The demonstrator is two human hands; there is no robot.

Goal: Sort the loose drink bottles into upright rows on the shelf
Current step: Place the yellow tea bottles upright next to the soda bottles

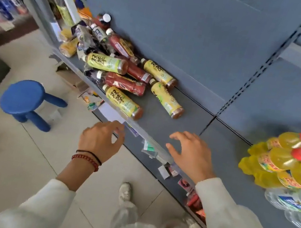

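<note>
Left hand (pixel 101 139) and right hand (pixel 190 157) hover at the shelf (pixel 173 130), grip apart and empty; next, probably, take the yellow bottle (pixel 122 102) lying at 11 o'clock.

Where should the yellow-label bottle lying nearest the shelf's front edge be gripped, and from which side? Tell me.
Probably round the labelled middle of the yellow-label bottle, from above with the right hand. It lies on its side, white cap pointing left, and a red-label bottle sits close behind, so only its top and base end look free.
</note>
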